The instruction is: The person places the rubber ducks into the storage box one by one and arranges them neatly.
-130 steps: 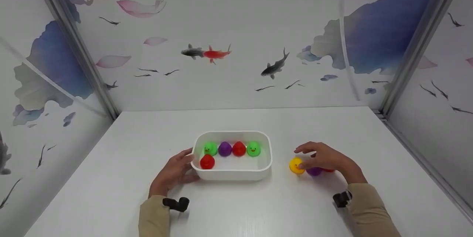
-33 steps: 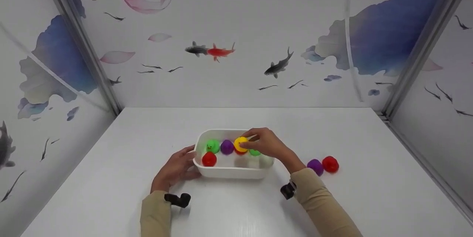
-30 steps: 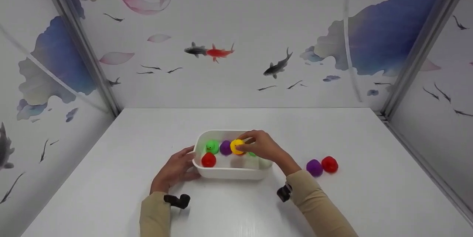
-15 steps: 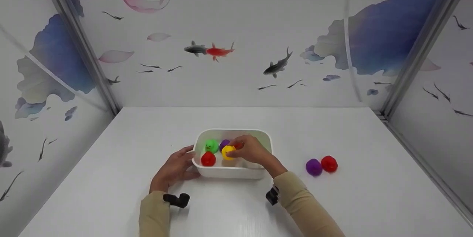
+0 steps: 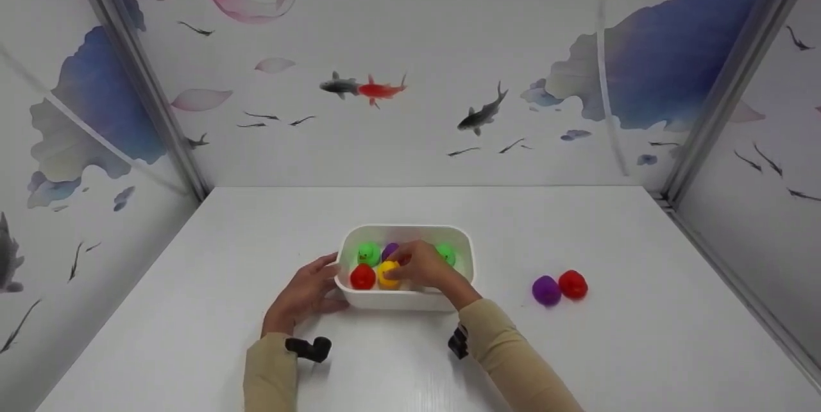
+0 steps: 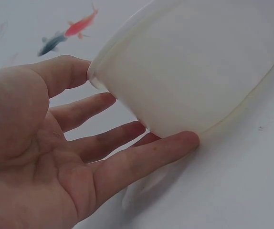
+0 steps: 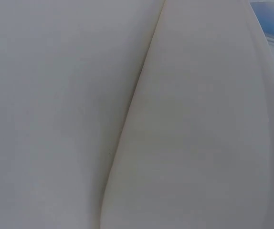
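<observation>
My right hand reaches into a white plastic box and pinches a yellow rubber duck low inside it. Left of this duck sits a red one; behind them are a green duck and a purple one, partly covered by my fingers. Another green duck shows right of the hand. My left hand rests at the box's left end. In the left wrist view its spread, fairly straight fingers touch the rim and end wall. The right wrist view shows the box wall, with the held duck out of sight.
To the right of the box, a purple duck and a red duck stand side by side on the white table. Walls printed with fish and petals enclose the table at the back and sides.
My right hand has carried the yellow duck from the table's right side into the box, then lowered it leftward beside the front red duck. The left hand stays at the box's end.
</observation>
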`<act>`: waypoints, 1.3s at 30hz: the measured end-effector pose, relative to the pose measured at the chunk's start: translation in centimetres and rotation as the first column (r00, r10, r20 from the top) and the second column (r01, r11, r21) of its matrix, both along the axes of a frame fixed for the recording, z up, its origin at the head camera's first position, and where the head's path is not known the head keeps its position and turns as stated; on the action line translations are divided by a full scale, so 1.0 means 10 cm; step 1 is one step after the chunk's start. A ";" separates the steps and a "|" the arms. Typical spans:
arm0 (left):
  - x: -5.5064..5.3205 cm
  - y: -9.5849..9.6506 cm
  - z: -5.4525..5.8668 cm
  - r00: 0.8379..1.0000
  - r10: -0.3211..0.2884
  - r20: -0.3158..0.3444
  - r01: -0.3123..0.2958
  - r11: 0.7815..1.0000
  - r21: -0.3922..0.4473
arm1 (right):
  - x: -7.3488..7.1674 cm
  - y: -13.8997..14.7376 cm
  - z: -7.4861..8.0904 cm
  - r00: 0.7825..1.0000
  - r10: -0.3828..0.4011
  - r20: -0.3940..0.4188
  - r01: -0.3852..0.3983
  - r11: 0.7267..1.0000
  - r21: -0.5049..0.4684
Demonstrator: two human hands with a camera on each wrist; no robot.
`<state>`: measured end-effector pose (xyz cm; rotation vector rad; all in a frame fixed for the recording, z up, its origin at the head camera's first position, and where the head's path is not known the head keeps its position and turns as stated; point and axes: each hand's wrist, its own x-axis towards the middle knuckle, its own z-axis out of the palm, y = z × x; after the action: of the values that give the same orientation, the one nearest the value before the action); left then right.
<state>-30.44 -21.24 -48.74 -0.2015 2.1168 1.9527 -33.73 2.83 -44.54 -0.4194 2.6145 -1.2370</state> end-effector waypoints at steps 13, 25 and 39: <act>-0.02 0.04 -0.01 1.000 0.006 0.009 -0.006 1.000 -0.022 | 0.04 -0.05 0.00 0.998 -0.050 0.030 0.050 0.999 0.001; 0.00 0.06 0.00 1.000 -0.004 0.004 0.004 1.000 -0.009 | 0.04 0.01 0.04 0.999 -0.033 0.034 0.033 0.999 0.016; 0.01 0.00 -0.01 1.000 0.008 0.015 -0.008 1.000 0.006 | 0.24 0.37 0.21 0.992 0.073 -0.108 -0.076 0.997 -0.020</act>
<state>-30.34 -21.27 -48.81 -0.2225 2.1033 1.9559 -31.36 6.58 -42.41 -0.5976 2.6475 -1.2559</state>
